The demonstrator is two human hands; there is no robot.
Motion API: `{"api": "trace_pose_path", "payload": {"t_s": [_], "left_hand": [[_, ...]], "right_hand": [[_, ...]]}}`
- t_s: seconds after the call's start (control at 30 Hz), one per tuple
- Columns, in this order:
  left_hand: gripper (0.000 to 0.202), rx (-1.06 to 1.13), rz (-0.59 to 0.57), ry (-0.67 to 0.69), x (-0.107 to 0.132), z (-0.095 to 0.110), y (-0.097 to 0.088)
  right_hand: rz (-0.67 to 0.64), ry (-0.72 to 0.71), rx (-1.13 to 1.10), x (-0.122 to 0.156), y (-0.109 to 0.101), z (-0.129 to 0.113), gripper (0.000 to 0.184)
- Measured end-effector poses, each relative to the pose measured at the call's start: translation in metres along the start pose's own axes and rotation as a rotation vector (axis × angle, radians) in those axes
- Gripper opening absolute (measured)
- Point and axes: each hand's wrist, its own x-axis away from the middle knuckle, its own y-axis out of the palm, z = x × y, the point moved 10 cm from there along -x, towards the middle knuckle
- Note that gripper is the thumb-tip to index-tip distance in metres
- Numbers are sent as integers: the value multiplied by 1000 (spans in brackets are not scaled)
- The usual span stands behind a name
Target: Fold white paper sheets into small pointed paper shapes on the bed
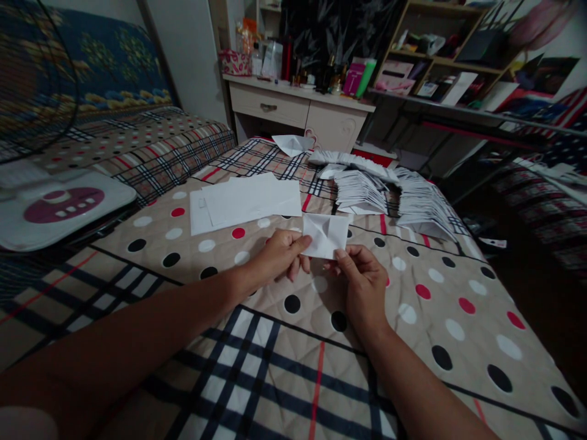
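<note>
Between my two hands is a small folded piece of white paper (325, 235), held up over the bed with creases meeting near its middle. My left hand (287, 252) pinches its left edge, thumb on top. At its lower right corner my right hand (362, 272) grips it between thumb and fingers. Flat sheets of white paper (250, 201) lie overlapped just beyond my left hand. Past my right hand stand rows of folded white papers (360, 192), packed tightly together, with another row (422, 205) to their right.
A patterned quilt (316, 366) covers the bed beneath everything. One loose folded paper (292, 145) lies near the far edge. At left stands a fan base (64, 208). Behind are a cluttered white dresser (270, 104) and a shelf desk (440, 61).
</note>
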Motion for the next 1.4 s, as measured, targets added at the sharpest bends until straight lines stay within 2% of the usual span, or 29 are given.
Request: {"api": "trace_pose_path", "payload": {"t_s": [0.1,0.2,0.27,0.37,0.5,0.6,0.7,0.87,1.0,1.13,1.2,1.23,1.33,1.37,1.4], "left_hand": [[47,-75,63,79,-2,8,-9],[39,-112,151,239,-1,31,-22],[44,-203,207,335,4,46,-26],[43,-491,238,425,13,61,-18],[29,-793,227,485,23,60,3],[48,-798,201,533,24,59,10],[59,-759,212,551,21,61,4],[62,-713,251,538,12,64,-10],[63,-692,240,525,10,64,-8],[61,-709,231,581,13,69,-8],[59,-745,268,617,13,74,-20],[57,-759,322,623,13,76,-32],[59,-694,614,616,20,84,-77],[59,-651,650,610,20,85,-85],[59,-608,630,598,18,84,-85]], "right_hand": [[5,28,-73,-2,-4,5,14],[-6,77,-85,-2,-4,10,15],[-66,105,-40,0,2,11,17],[-218,109,67,6,20,11,19],[-371,13,197,14,39,4,17],[-388,-1,206,17,43,0,19],[-389,19,203,19,45,-1,26],[-408,46,194,21,46,-1,27],[-404,73,163,19,47,0,28],[-416,102,122,21,45,0,27],[-399,115,63,22,40,0,26],[-375,127,15,22,35,1,25],[-267,176,-159,17,20,6,21],[-244,191,-194,14,18,8,20],[-236,207,-211,10,17,10,19]]}}
